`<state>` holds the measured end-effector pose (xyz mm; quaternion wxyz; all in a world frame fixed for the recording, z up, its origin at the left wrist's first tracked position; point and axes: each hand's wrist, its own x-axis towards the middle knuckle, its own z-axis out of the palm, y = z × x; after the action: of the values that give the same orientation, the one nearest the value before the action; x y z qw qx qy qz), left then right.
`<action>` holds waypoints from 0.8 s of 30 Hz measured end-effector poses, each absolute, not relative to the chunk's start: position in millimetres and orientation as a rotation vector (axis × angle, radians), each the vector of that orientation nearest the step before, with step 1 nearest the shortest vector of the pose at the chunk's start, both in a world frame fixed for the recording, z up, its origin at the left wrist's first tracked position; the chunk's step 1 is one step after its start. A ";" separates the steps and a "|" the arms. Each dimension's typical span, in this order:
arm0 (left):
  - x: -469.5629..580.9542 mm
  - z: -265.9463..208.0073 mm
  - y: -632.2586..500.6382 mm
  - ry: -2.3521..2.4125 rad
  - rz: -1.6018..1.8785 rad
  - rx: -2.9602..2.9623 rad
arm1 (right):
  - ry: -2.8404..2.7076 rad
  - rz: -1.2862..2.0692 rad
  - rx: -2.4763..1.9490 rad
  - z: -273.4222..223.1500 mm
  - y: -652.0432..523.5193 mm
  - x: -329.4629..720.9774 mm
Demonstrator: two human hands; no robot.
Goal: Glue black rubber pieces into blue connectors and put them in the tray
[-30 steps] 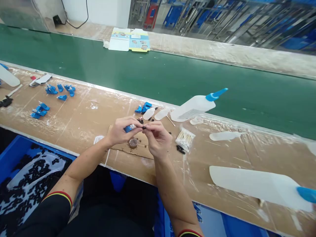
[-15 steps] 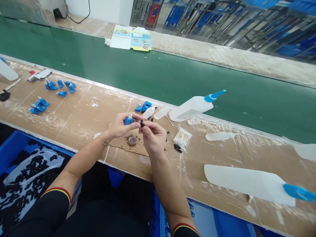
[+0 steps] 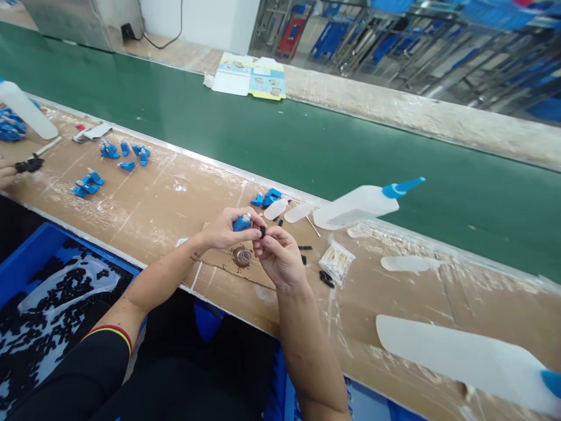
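Observation:
Cradled in my left hand (image 3: pixel 223 231) is a small blue plastic part (image 3: pixel 242 222) with a whitish tip. A small black piece (image 3: pixel 262 231) sits between the fingertips of both hands, and my right hand (image 3: pixel 280 254) pinches it from the right. Its exact shape is mostly hidden by the fingers. Below the hands, a small round clear dish (image 3: pixel 242 256) rests on a stained piece of cardboard (image 3: pixel 219 260). Just beyond the hands lie several more blue parts (image 3: pixel 269 197), and a few black pieces (image 3: pixel 305 248) lie to the right.
White bottles with blue nozzles stand or lie right, one upper (image 3: pixel 355 206), one lower (image 3: pixel 456 356). A bag of cotton swabs (image 3: pixel 336 261) lies nearby. A green belt (image 3: pixel 307 140) runs behind. Blue parts (image 3: pixel 87 183) lie left. Another person's hand (image 3: pixel 6 172) shows at far left.
The whole view has shifted, so the bench appears further right and lower. Both hands remain together at the black piece. Another person's hand has come into view at the left edge.

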<state>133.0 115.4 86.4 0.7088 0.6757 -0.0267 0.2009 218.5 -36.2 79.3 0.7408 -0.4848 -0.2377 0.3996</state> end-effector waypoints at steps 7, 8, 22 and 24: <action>132.3 78.9 117.5 -0.073 0.383 1.423 | -0.727 0.369 -1.255 75.8 -37.1 209.1; 131.7 78.2 117.6 -0.081 0.379 1.411 | -0.770 0.316 -1.276 76.0 -37.9 207.8; 127.2 89.4 109.1 -0.067 0.513 1.611 | -0.715 0.206 -1.426 72.6 -37.1 210.9; 130.4 89.2 110.7 -0.005 0.545 1.604 | -0.814 0.081 -1.473 73.3 -37.5 213.8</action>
<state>130.4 110.7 89.2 0.6623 0.7094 -0.0023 0.2410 213.8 -37.5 73.3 0.6656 -0.6525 -0.3603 0.0357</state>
